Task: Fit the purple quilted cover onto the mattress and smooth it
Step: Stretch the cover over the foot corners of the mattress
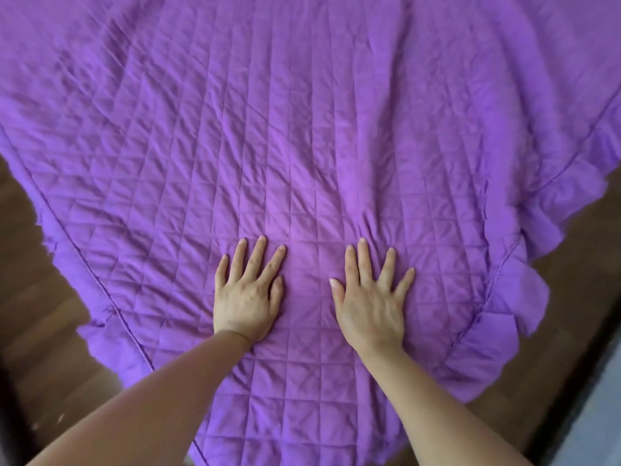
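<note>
- Out beyond the left hand's little finger, the wooden floor [37, 280] shows past the ruffled hem, where a piped seam [100, 287] runs along the cover's edge.
- The left hand [247, 297] lies palm down on the purple quilted cover [302, 146], fingers spread and flat; it grips nothing, only presses.
- Between the two hands the quilting looks fairly flat, so I judge the smoothing step is in hand and the fitting mostly done. The mattress itself is hidden under the cover.
- The right hand [371, 307] is likewise flat and splayed, holding nothing.
- Just ahead of the right fingertips [362, 243] small creases gather, and longer folds run farther up and away.
- The next move likely calls for both palms to sweep outward and forward, pushing those creases toward the ruffle [544, 227] beyond the right hand.
</note>
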Available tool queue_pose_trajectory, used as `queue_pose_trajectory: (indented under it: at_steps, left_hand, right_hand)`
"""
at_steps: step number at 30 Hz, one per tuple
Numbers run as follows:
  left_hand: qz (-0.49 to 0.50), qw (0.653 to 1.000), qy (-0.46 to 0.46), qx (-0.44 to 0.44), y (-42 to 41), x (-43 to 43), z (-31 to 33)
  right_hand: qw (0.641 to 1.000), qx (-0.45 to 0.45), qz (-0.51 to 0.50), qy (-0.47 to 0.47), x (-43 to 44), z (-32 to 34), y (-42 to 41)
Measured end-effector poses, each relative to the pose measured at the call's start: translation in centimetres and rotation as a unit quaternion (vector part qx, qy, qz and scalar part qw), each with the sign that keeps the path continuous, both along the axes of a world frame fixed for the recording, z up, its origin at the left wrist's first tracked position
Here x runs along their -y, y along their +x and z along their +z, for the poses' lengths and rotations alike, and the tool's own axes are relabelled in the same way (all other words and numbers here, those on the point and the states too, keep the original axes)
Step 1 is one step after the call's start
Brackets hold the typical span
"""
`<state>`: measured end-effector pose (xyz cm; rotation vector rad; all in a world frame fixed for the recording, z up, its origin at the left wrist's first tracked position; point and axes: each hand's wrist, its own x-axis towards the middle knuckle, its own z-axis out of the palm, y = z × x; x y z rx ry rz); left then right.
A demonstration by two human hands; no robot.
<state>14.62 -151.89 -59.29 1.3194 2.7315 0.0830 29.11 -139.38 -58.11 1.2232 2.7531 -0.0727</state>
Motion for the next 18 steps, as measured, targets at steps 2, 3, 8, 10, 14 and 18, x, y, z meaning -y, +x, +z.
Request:
queue_pose_trajectory:
  at_steps: [2, 3, 8, 10, 14, 18]
  left_hand:
    - [-0.001, 1.0, -0.016, 0.003, -0.1, -0.3, -0.1]
    - [-0.004, 1.0, -0.018, -0.002, -0.1, -0.3, -0.1]
    - [-0.007, 1.0, -0.015, -0.013, -0.2, -0.4, -0.4]
    - [-0.01, 1.0, -0.017, -0.014, -0.2, -0.4, -0.4]
    - [-0.008, 1.0, -0.011, -0.016, -0.2, -0.3, -0.3]
    - [-0.01, 1.0, -0.009, -0.008, -0.5, -0.1, 0.4]
  right_hand:
    - [1.0, 0.004, 0.005, -0.011, -0.4, -0.1, -0.1]
    - [1.0, 0.002, 0.007, -0.013, -0.4, -0.1, -0.1]
    - [1.0, 0.0, 0.006, -0.02, -0.6, -0.1, -0.3]
    - [1.0, -0.001, 0.004, -0.022, -0.6, -0.1, -0.3]
    - [1.0, 0.01, 0.002, -0.025, -0.6, 0.3, -0.4]
    - [0.999, 0.022, -0.006, -0.041, -0.6, 1.0, -0.5]
